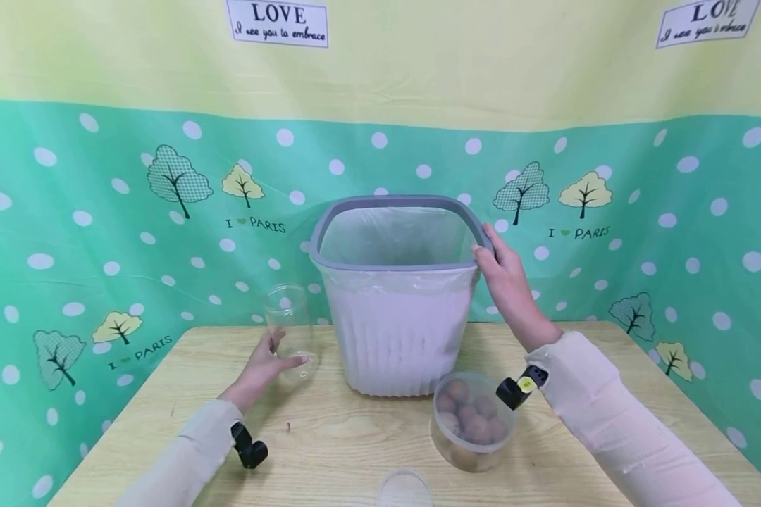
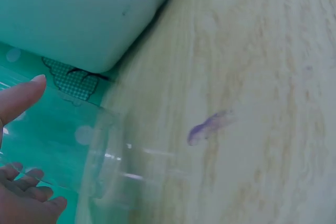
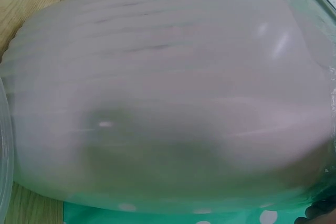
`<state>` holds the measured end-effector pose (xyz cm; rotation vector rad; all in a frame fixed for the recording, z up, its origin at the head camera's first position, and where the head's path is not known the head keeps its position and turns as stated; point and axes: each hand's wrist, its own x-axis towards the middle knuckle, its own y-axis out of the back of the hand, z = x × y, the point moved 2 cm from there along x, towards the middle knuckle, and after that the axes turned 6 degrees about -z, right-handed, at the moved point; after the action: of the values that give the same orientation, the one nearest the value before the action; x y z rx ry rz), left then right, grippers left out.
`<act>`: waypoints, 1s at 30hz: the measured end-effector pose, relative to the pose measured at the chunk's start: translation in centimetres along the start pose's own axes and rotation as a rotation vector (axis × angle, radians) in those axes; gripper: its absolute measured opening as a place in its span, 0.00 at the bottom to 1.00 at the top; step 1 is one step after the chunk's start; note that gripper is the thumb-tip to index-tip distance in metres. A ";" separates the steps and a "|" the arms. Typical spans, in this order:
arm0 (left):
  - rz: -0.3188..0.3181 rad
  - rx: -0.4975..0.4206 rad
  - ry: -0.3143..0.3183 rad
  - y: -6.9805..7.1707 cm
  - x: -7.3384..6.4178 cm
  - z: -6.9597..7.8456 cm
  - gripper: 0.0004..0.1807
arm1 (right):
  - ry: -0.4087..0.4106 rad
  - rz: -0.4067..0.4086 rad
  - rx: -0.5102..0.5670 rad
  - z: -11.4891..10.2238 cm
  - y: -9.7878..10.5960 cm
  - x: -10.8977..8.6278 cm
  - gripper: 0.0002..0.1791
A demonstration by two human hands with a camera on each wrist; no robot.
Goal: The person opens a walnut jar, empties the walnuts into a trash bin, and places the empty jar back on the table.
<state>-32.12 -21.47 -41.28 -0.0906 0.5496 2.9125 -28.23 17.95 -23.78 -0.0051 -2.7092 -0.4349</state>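
Note:
A white ribbed trash bin [image 1: 396,331] with a grey rim and a clear liner stands upright at the back of the table. My right hand [image 1: 504,271] grips the right side of its rim, thumb toward the inside; in the right wrist view the bin wall [image 3: 173,93] hides most of that hand. Left of the bin stands a clear plastic jar [image 1: 292,317], upright and see-through. My left hand [image 1: 266,366] holds it low down. The left wrist view shows the thumb on one side of the jar [image 2: 63,135] and the fingers on the other.
A clear round tub [image 1: 466,451] with several brown, ball-like things sits in front of the bin, near my right wrist. At the table's front edge lies a clear round lid-like disc [image 1: 406,489]. A purple smear [image 2: 207,127] marks the wooden table [image 1: 336,451]. A patterned curtain [image 1: 380,155] hangs behind.

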 end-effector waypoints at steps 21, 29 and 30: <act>0.053 0.089 -0.116 3.8 -2.5 5.6 0.60 | 0.075 -0.125 -0.079 0.4 1.7 -1.6 0.35; 0.115 0.195 -0.173 3.3 -3.8 7.3 0.62 | 0.183 -0.178 -0.193 2.2 2.2 -4.0 0.31; 0.129 0.217 -0.187 3.2 -3.9 7.5 0.61 | 0.179 -0.192 -0.203 2.5 2.2 -4.3 0.32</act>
<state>-29.04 -22.25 -32.80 0.2523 0.8604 2.9175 -25.08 21.06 -26.92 0.2278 -2.4878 -0.7297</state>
